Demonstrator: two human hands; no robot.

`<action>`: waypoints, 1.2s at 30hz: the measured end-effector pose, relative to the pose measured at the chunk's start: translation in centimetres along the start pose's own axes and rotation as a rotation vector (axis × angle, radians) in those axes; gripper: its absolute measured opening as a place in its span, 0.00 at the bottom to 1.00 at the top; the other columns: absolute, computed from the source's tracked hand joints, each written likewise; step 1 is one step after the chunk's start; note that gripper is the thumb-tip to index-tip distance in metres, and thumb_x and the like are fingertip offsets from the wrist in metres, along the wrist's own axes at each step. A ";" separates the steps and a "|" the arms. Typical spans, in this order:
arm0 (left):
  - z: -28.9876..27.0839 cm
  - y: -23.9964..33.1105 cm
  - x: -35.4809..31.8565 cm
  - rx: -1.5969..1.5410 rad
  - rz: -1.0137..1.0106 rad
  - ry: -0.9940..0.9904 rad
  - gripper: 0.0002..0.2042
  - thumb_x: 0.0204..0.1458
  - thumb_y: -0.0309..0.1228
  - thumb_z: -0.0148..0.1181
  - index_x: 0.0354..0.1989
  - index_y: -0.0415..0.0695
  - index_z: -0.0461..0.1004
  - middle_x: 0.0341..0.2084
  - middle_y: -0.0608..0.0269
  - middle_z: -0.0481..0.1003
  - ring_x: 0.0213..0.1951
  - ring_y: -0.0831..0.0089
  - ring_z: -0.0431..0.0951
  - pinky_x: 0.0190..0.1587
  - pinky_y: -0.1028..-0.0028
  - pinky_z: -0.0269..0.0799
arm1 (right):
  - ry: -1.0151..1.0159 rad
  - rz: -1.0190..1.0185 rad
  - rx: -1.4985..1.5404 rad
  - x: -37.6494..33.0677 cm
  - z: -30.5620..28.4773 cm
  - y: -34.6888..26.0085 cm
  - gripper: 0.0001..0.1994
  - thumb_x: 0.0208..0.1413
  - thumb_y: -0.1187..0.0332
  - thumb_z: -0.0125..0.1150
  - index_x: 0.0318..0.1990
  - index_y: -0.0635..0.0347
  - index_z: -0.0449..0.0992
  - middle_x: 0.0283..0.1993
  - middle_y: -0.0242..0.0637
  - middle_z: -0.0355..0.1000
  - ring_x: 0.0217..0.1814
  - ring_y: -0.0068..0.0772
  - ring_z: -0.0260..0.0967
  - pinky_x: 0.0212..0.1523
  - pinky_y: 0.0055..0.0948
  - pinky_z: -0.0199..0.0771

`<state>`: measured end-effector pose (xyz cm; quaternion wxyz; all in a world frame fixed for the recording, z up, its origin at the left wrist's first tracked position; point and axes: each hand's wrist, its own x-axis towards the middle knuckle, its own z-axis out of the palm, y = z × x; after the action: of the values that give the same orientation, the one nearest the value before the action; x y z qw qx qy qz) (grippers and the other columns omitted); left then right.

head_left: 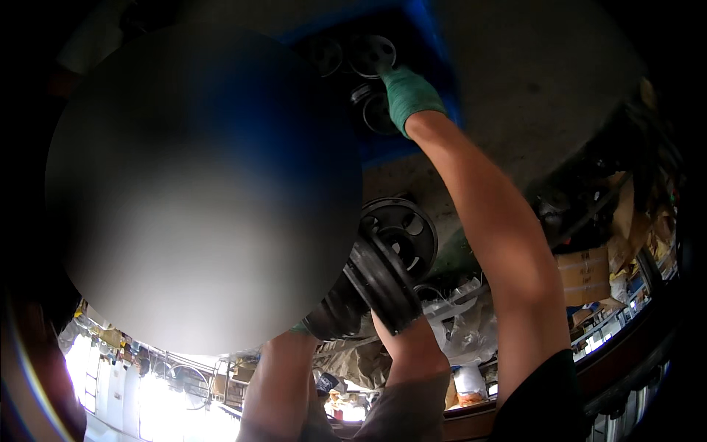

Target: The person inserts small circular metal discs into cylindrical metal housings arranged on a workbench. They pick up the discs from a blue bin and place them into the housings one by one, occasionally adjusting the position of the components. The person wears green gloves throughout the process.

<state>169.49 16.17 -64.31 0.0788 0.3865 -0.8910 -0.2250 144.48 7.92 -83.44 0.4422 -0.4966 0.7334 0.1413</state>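
My right hand (411, 94), in a green glove, reaches over a blue crate (451, 88). Its fingers close at the rim of a dark metal pulley wheel (372, 56) with round holes; the fingertips are partly in shadow. More such wheels lie beside and below it in the crate, among them one pulley wheel (380, 114) just under the glove. Nearer me, several black grooved pulley wheels (383, 283) lean together, and a larger pulley wheel (420, 232) with oval openings shows behind them. A big blurred disc hides the left and middle of the view. My left hand does not show.
Two bare lower limbs, one with a grey-brown short leg (405, 405), rise from the lower edge close to the leaning wheels. A cardboard box (584, 276) and crumpled plastic sheeting (471, 331) are at the lower right. Dark floor (515, 88) lies right of the crate.
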 end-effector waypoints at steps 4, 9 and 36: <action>-3.6 1.5 0.1 0.009 0.063 -0.009 0.13 0.52 0.32 0.66 0.46 0.44 0.80 0.37 0.59 0.81 0.38 0.62 0.82 0.39 0.63 0.77 | 0.203 0.002 0.022 -9.0 -3.0 0.1 0.29 0.63 0.71 0.60 0.72 0.50 0.64 0.65 0.49 0.70 0.63 0.55 0.72 0.61 0.47 0.76; -12.5 5.2 -0.3 0.054 0.169 -0.038 0.12 0.52 0.33 0.67 0.45 0.46 0.80 0.36 0.62 0.82 0.37 0.63 0.82 0.37 0.64 0.77 | 0.256 0.129 0.381 -28.8 -5.8 0.0 0.33 0.52 0.68 0.70 0.67 0.55 0.68 0.60 0.54 0.72 0.62 0.59 0.71 0.63 0.49 0.74; -35.2 37.1 -19.1 -0.314 1.173 -0.570 0.19 0.58 0.36 0.62 0.56 0.43 0.73 0.51 0.55 0.77 0.49 0.59 0.77 0.51 0.63 0.73 | 1.543 0.865 1.585 -119.1 13.1 -24.4 0.34 0.44 0.78 0.66 0.64 0.63 0.65 0.51 0.43 0.76 0.55 0.28 0.74 0.52 0.31 0.77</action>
<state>169.49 40.30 -15.30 0.0049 -0.2526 -0.8959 -0.3654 185.74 76.85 8.81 -0.0168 0.2506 0.7960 -0.5508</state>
